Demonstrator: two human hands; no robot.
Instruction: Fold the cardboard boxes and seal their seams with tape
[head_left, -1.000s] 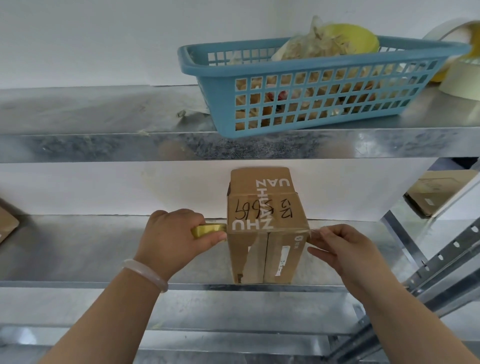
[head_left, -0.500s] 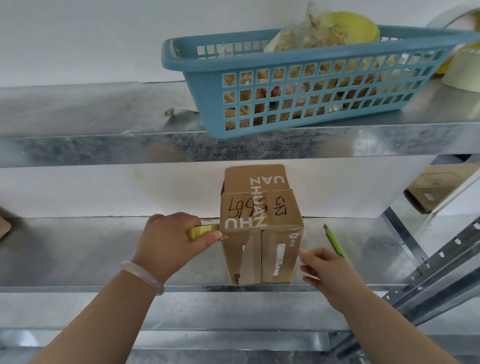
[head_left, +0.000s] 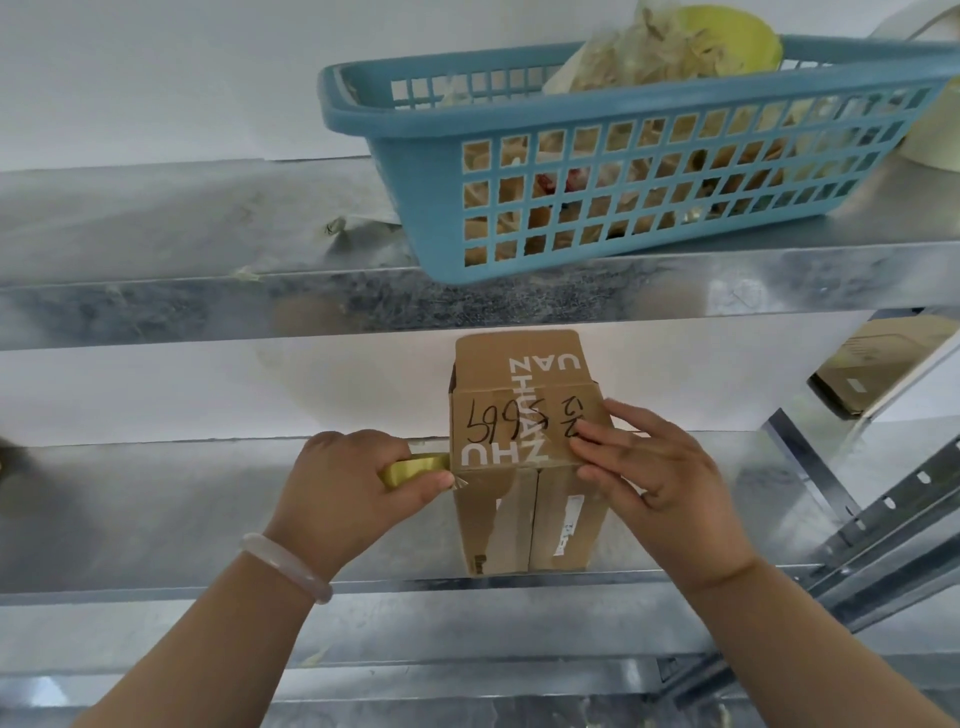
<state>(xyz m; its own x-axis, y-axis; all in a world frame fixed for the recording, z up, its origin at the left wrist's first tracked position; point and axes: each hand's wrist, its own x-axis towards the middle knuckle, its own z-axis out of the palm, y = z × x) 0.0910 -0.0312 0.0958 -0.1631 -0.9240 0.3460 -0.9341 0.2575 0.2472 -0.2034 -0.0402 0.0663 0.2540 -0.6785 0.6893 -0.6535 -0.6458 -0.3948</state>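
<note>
A galvanized metal shelf (head_left: 156, 519) with a mottled, shiny surface carried the small cardboard box (head_left: 524, 457), which stood upright near its front edge — brown, matte, marked with white print and black handwriting. Above, a blue plastic lattice basket (head_left: 623, 171) sat on the upper shelf. The right hand (head_left: 654, 483) pressed flat, fingers spread, on the box's top. The left hand (head_left: 353, 493) gripped a yellowish tape roll (head_left: 415, 467) against the box's left edge.

Brown cardboard box (head_left: 524, 457) with white lettering, black scrawl, yellow tape roll (head_left: 413, 470), blue lattice basket (head_left: 623, 171)
</note>
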